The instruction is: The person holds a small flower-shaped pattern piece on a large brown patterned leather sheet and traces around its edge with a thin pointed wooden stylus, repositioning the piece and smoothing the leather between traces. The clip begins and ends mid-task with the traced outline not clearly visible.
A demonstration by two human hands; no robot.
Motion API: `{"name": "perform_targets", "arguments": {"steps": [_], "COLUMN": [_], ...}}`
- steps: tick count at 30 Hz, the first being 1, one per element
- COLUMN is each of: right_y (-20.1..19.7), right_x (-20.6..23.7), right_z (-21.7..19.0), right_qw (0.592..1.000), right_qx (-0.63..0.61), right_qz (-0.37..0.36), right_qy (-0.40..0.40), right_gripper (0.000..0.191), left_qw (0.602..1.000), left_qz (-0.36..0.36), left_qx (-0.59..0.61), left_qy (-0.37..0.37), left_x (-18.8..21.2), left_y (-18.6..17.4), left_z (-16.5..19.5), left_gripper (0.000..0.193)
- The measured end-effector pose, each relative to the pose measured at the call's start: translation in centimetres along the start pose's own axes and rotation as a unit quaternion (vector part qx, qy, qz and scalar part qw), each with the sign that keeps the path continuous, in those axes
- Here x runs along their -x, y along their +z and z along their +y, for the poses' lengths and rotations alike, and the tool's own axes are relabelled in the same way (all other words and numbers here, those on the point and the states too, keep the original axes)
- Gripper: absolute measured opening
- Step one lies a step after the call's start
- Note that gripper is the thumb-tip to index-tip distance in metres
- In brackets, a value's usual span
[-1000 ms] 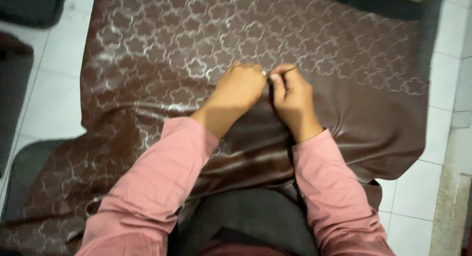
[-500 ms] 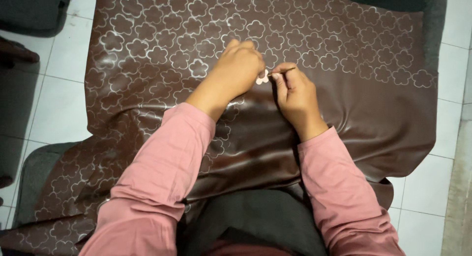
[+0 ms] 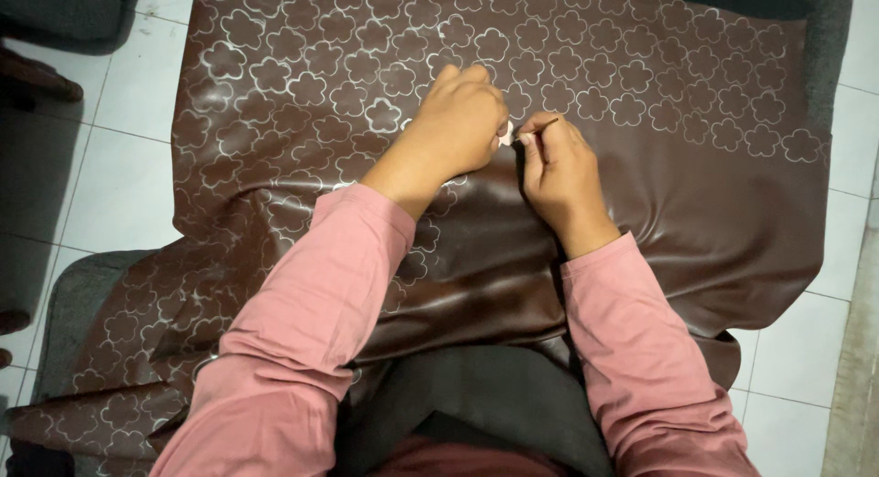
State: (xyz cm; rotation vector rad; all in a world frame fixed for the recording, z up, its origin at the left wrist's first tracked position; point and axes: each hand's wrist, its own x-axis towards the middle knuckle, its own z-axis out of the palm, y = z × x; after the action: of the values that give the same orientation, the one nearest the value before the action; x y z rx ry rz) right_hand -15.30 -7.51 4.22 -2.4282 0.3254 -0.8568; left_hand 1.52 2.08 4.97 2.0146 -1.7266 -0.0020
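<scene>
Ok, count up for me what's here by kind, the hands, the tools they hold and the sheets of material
Bare hands: 2, left hand and right hand
Thin dark marking tool: 1
Small white template piece: 1
Brown leather sheet with white flower outlines: 1
Total: 5

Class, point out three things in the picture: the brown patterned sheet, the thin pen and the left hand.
brown patterned sheet (image 3: 696,193), head view, bare right part.
thin pen (image 3: 540,125), head view, mid-shaft.
left hand (image 3: 462,120), head view, back of hand.
</scene>
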Motion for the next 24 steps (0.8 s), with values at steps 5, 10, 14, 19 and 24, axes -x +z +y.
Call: {"name": "perform_targets", "arguments": {"steps": [5,10,14,19,24], "right_y": [-0.3,-0.5,-0.6,-0.5,-0.4], "right_x": [0.0,-0.3,-0.4,-0.5,-0.4], "right_z": [-0.5,-1.0,-1.3,-1.1,-0.9], "right_qw": [1.0,0.999,0.999,0.998,0.997], "right_qx": [-0.002,-0.027,-0.034,-0.046,-0.059], "right_qz": [-0.018,-0.031,-0.022,-0.03,-0.038], "right_qy": [-0.001,0.0,-0.03,0.008,0.026], "right_gripper": [0.008,0.006,0.006,0.006,0.005], "left_qw": [1.0,0.999,0.999,0.998,0.994], "left_qz": [-0.006,-0.031,-0.033,-0.039,-0.04], "left_qx": [-0.008,-0.008,-0.003,0.019,0.045], "left_qy": [-0.004,-0.016,-0.018,-0.055,-0.096], "left_x": [-0.1,-0.1,-0.2,-0.1,-0.2], "left_y": [0.0,-0.1,-0.2,-0.4,-0.4], "left_z": [0.0,0.0,0.0,-0.2,0.0], "left_gripper": [0.009,0.01,0.012,0.017,0.019]}}
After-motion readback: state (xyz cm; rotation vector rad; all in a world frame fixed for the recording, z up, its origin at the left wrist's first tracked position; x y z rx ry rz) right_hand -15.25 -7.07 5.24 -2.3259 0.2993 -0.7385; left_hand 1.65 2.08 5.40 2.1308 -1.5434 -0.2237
